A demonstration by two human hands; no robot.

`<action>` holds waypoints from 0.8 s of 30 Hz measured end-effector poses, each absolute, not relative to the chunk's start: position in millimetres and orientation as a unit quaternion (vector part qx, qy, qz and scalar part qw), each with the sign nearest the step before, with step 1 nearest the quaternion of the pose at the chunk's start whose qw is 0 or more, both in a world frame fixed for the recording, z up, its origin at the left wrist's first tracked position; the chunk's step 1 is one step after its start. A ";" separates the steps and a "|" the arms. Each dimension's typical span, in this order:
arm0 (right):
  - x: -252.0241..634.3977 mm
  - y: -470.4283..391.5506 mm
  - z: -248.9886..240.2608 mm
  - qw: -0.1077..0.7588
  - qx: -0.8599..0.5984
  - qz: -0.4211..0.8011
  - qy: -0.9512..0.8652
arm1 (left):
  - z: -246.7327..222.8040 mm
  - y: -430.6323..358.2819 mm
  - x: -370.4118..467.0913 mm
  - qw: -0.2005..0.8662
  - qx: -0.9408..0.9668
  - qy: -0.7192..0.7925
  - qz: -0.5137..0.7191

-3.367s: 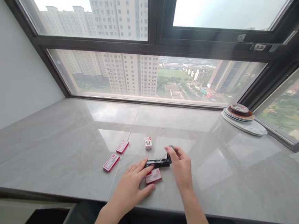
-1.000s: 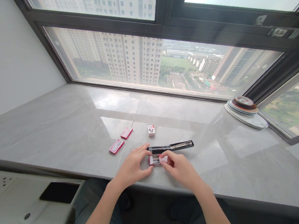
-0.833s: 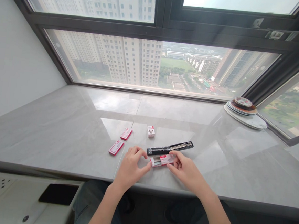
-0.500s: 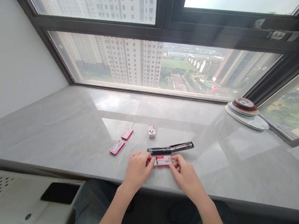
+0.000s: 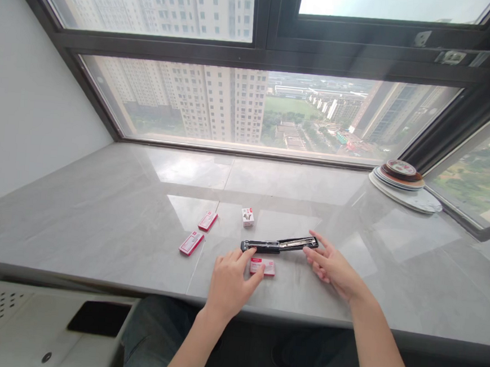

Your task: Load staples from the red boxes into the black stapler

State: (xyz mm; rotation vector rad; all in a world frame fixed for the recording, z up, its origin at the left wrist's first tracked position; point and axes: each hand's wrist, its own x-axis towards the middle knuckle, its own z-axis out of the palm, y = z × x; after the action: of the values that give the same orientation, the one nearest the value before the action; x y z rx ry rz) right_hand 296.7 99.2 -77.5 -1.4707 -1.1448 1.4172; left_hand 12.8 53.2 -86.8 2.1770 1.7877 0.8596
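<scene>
An opened black stapler lies on the grey stone counter, its two parts spread in a shallow V. My left hand has its fingers apart, the index tip at the stapler's left part and the thumb over a red-and-white box. At the stapler's right end is my right hand, thumb and fingers spread around that end. Two more flat red-and-white boxes lie to the left. Behind the stapler stands a small white box.
A stack of plates sits at the counter's back right corner by the window. Below the counter's front edge, at the left, is a white cabinet with a black rectangle on top. A wall rises at the left.
Both hands have let go of the red-and-white box, which now lies slightly further left. My right hand has moved right and up to the stapler's end; my left fingers have opened.
</scene>
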 end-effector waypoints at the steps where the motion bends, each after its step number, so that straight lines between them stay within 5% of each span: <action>1: 298.2 106.9 -74.2 0.380 -0.559 0.562 -0.477 | -86.8 54.1 13.2 0.096 0.735 0.605 0.290; 13: 207.9 155.0 -48.9 0.248 -0.450 0.356 -0.780 | -81.7 52.6 18.1 0.082 0.730 0.619 0.279; 24: 202.6 156.5 -60.2 0.230 -0.496 0.307 -0.779 | -90.2 50.4 16.3 0.065 0.780 0.560 0.271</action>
State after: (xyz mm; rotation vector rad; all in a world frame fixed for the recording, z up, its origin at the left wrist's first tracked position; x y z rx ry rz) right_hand 202.6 156.5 -60.2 -1.3651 -2.1417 0.8452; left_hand 16.3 50.4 -90.2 2.3537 1.6913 0.8194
